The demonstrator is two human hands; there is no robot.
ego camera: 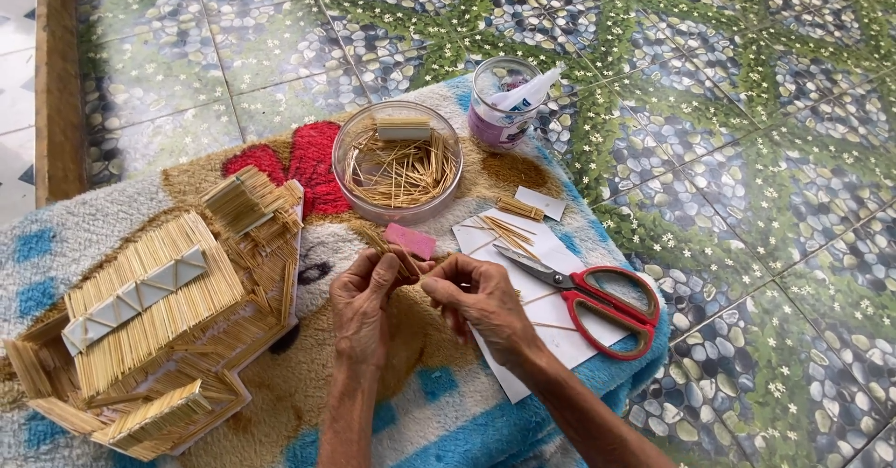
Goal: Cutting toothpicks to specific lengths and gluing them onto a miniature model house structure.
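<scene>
Head view: patterned blanket (439,403) over pebble-print floor tiles (747,151)

Scissors (597,300) right of hands; bowl (398,161) behind.

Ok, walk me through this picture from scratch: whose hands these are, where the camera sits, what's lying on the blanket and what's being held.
There is one view, from a camera worn on a person's head, looking down at their own two bare hands; no machine is involved. The left hand and right hand meet over a fleecy patterned blanket spread on a pebble-patterned tile floor. Together they pinch a small bundle of toothpicks.

On the blanket, at left, lies a model house made of toothpicks. Beyond the hands stands a clear round bowl of loose toothpicks, and past it a small clear jar with a white glue tube inside. By the right hand lie red-handled scissors on white paper, with a small pink block nearby.
</scene>
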